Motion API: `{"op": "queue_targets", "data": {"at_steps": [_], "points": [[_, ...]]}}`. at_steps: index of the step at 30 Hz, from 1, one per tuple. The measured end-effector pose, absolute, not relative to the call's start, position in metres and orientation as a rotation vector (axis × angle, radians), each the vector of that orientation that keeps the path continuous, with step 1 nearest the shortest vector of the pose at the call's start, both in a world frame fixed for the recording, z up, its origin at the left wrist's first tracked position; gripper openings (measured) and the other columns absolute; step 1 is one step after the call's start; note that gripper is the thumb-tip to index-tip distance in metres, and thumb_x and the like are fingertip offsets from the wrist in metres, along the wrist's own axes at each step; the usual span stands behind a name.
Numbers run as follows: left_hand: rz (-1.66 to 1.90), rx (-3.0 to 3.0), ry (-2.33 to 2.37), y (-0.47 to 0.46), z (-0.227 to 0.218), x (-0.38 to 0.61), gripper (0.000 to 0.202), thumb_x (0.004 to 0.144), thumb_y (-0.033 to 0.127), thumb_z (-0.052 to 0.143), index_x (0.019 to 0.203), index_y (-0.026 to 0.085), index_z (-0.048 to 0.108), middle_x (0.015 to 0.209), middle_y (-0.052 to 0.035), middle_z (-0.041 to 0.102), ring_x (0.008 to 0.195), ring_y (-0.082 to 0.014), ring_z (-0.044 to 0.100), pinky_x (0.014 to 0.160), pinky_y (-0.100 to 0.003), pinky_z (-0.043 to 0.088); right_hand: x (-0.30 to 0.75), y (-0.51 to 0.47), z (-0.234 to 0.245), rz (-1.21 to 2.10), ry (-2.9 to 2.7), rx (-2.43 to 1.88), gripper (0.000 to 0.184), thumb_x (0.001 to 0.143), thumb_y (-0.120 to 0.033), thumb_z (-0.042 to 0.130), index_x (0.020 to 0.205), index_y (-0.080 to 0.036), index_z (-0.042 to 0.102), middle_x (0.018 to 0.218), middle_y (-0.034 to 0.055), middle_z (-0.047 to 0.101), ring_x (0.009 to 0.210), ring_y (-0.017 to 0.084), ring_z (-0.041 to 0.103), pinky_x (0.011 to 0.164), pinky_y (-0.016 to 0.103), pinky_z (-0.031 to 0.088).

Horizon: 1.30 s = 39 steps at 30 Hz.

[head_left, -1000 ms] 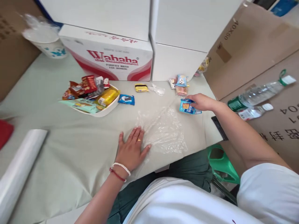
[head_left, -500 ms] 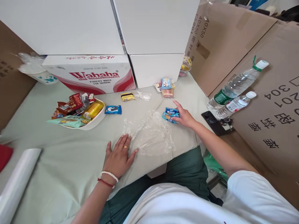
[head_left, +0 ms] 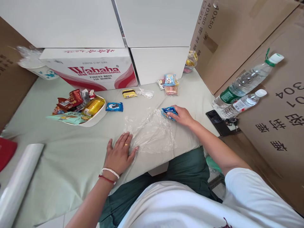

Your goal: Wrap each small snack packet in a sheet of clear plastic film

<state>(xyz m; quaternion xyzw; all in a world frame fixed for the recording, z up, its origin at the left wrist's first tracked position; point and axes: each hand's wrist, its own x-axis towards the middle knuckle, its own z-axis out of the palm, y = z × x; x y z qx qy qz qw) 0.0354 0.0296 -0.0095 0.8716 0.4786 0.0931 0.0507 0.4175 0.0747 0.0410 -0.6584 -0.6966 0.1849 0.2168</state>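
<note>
My right hand (head_left: 182,116) is closed on blue snack packets (head_left: 169,111), at the far right edge of a crumpled clear plastic film (head_left: 153,134). The fingers cover part of them, so I cannot tell how many are held. My left hand (head_left: 120,152) lies flat with fingers spread on the table cover, its fingertips and thumb at the left edge of the film. Beyond the film are a blue packet (head_left: 114,107), a yellow packet (head_left: 129,93) and a small clear wrapper (head_left: 145,92). Several small wrapped snacks (head_left: 170,85) form a pile farther back.
At left stands a white bowl (head_left: 101,117) heaped with wrapped snacks. A Wahaba-style printed water carton (head_left: 95,74) and white boxes (head_left: 159,63) line the back. Two water bottles (head_left: 244,84) and a phone (head_left: 217,123) are at right. A white roll (head_left: 22,177) lies at left.
My right hand has closed its fingers round the blue packets and shifted them slightly left. My left hand stays flat in place. The camera view has shifted a little.
</note>
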Motion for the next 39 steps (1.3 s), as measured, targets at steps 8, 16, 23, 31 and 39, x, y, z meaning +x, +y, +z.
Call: {"op": "queue_targets", "data": {"at_steps": [8, 16, 23, 31, 39], "points": [[0.307, 2.614, 1.452, 0.029, -0.008, 0.037, 0.067, 0.103, 0.053, 0.035, 0.155, 0.014, 0.049, 0.164, -0.0195, 0.047, 0.151, -0.036, 0.045, 0.127, -0.068, 0.013, 0.404, 0.086, 0.054, 0.43, -2.142, -1.917, 0.078, 0.09, -0.07, 0.069, 0.152, -0.027, 0.05, 0.122, 0.0068, 0.076, 0.107, 0.03, 0.071, 0.083, 0.033, 0.049], [0.327, 2.581, 1.451, 0.029, -0.007, 0.037, 0.065, 0.103, 0.053, 0.036, 0.156, 0.018, 0.05, 0.164, -0.0182, 0.047, 0.152, -0.0356, 0.044, 0.128, -0.067, 0.011, 0.406, 0.089, 0.045, 0.457, -2.241, -1.909, 0.074, 0.095, -0.032, 0.068, 0.161, -0.023, 0.037, 0.14, 0.0129, 0.069, 0.117, 0.031, 0.069, 0.092, 0.036, 0.052], [0.344, 2.561, 1.443, 0.027, -0.005, 0.037, 0.063, 0.103, 0.051, 0.038, 0.155, 0.019, 0.051, 0.164, -0.0172, 0.048, 0.152, -0.0355, 0.044, 0.128, -0.067, 0.011, 0.414, 0.105, 0.037, 0.459, -2.023, -1.881, 0.04, 0.087, -0.031, 0.073, 0.124, -0.02, 0.062, 0.118, 0.0091, 0.074, 0.103, 0.025, 0.068, 0.09, 0.035, 0.051], [0.384, 2.565, 1.43, 0.027, -0.008, 0.036, 0.063, 0.104, 0.051, 0.037, 0.154, 0.017, 0.052, 0.163, -0.0177, 0.048, 0.151, -0.0353, 0.045, 0.128, -0.068, 0.011, 0.392, 0.134, 0.047, 0.643, -2.085, -1.901, 0.05, 0.082, -0.032, 0.08, 0.127, -0.019, 0.062, 0.111, 0.0062, 0.075, 0.101, 0.024, 0.067, 0.086, 0.031, 0.049], [0.377, 2.545, 1.426, 0.026, -0.006, 0.036, 0.06, 0.105, 0.048, 0.038, 0.155, 0.018, 0.051, 0.165, -0.017, 0.046, 0.153, -0.0345, 0.044, 0.129, -0.067, 0.009, 0.422, 0.105, 0.063, 0.223, -2.184, -2.223, 0.031, 0.097, -0.045, 0.062, 0.112, -0.018, 0.068, 0.114, 0.0161, 0.073, 0.099, 0.031, 0.069, 0.078, 0.034, 0.047]]}}
